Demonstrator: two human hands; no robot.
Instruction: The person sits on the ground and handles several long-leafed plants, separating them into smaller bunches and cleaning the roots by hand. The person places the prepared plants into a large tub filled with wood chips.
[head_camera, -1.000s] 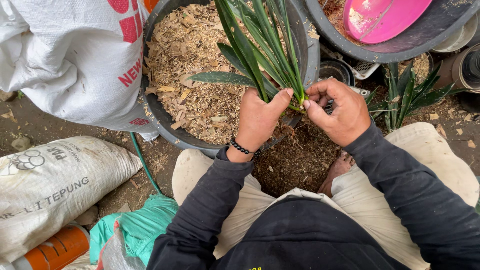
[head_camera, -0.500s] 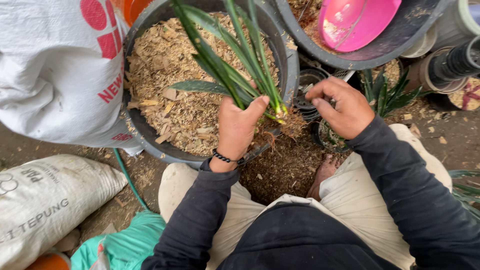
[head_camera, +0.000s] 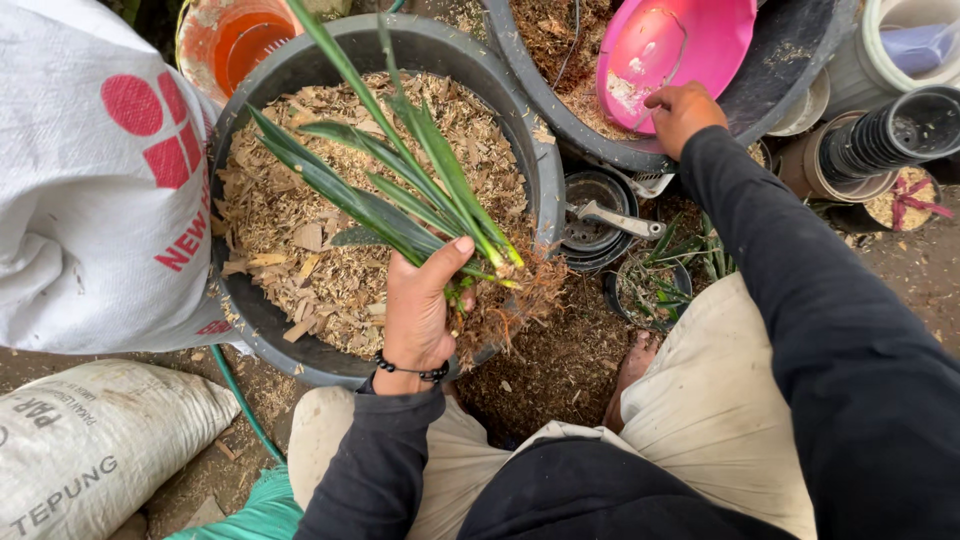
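Left hand (head_camera: 420, 310) clamps the base of a long-leaved green plant (head_camera: 400, 190) with bare roots, over the rim of a black tub of wood shavings (head_camera: 300, 260). Right hand (head_camera: 682, 113) curls on a pink bowl (head_camera: 680, 50) in the neighbouring tub.

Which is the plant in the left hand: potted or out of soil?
Out of soil: the left hand holds the plant over the tub, its roots hanging bare.

Left hand (head_camera: 420, 310) grips a bare-rooted plant (head_camera: 400, 190) over a black tub (head_camera: 545, 170) of wood chips. Right hand (head_camera: 683, 115) rests on a pink scoop (head_camera: 670, 50) in a second tub (head_camera: 790, 60).
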